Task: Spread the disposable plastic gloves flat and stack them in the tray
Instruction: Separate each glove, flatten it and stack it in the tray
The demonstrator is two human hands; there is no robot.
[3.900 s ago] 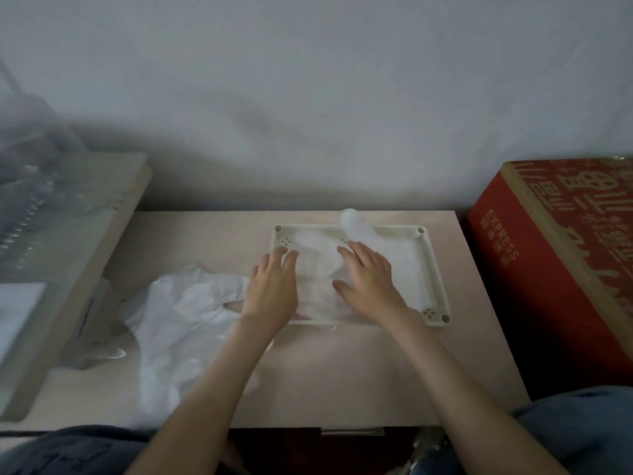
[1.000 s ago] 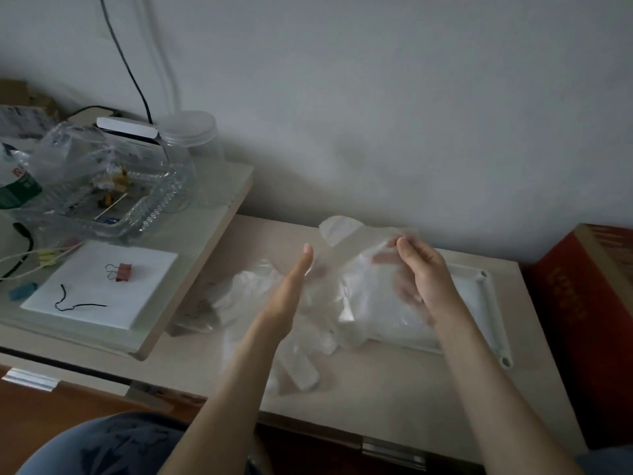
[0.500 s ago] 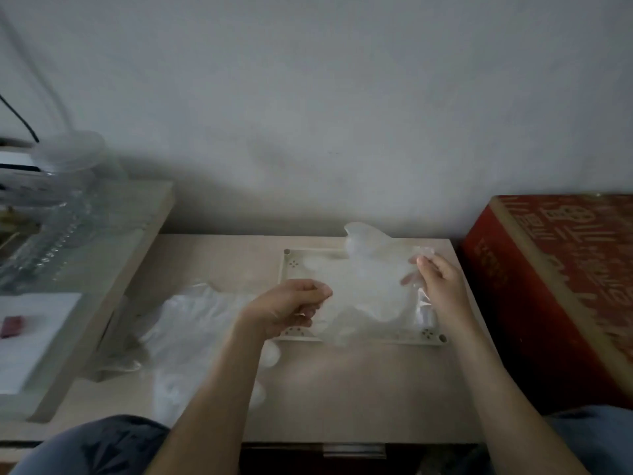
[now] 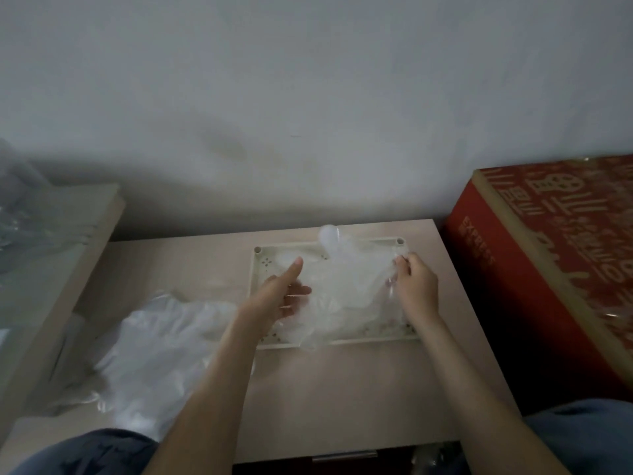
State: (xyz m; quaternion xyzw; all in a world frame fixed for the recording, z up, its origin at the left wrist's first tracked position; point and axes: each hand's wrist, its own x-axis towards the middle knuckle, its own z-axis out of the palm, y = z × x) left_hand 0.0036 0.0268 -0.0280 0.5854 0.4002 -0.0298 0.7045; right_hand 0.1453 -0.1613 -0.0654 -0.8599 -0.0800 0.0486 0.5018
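A cream rectangular tray (image 4: 371,340) lies on the small table, with clear plastic gloves stacked in it. One translucent glove (image 4: 346,282) is stretched over the tray between my hands. My left hand (image 4: 282,293) is at the glove's left edge, thumb raised, fingers curled under the film. My right hand (image 4: 416,284) pinches the glove's right edge near the tray's far right corner. One glove finger (image 4: 329,236) pokes over the tray's far rim. A loose heap of more gloves (image 4: 161,351) lies on the table to the left of the tray.
A red cardboard box (image 4: 548,265) stands close against the table's right side. A raised shelf (image 4: 58,255) with clear plastic containers borders the left. The wall runs right behind the table. My knees in blue trousers (image 4: 82,454) are at the front edge.
Since half a second ago my left hand has opened its thumb upward and the glove has been drawn wider and lower over the tray. My right hand stays at the right edge.
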